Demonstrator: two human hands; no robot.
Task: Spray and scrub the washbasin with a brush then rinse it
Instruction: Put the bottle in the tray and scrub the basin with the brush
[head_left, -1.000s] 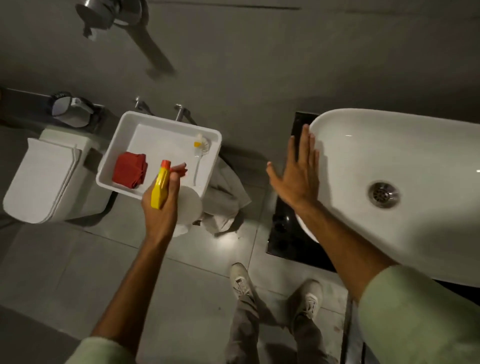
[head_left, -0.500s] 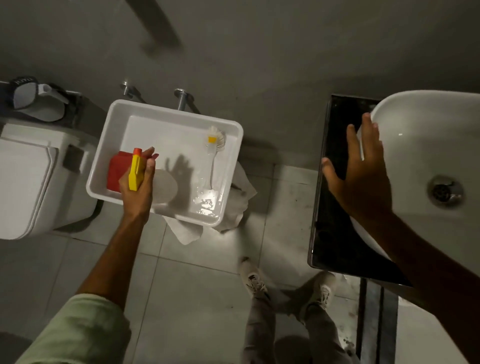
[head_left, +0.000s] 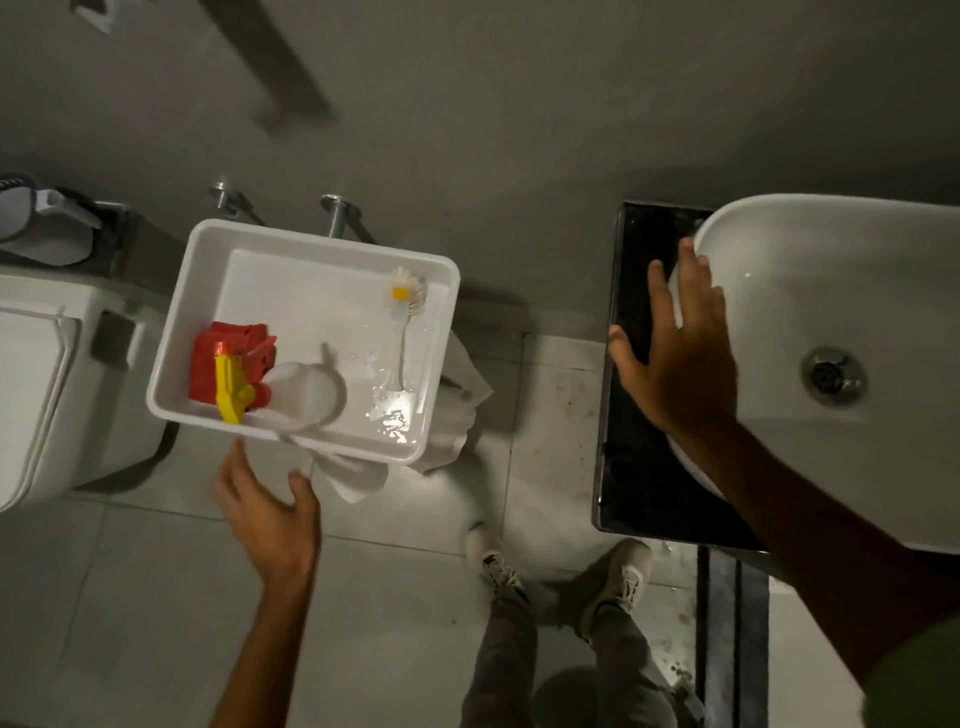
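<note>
My left hand (head_left: 265, 512) hangs open, empty; spray bottle (head_left: 249, 389) lies trayed, so I judge scrubbing with the brush (head_left: 402, 317) comes next.

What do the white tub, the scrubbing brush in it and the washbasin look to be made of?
The white tub looks like moulded plastic: thin rounded rim, dull sheen. The brush seems plastic too, with a pale handle, a yellow collar and white bristles. The washbasin is probably glazed ceramic, judging by its smooth glossy white surface with small highlights; its drain looks like metal.

Washbasin (head_left: 831, 291) cut off (right edge); toilet (head_left: 36, 395) likewise.
</note>
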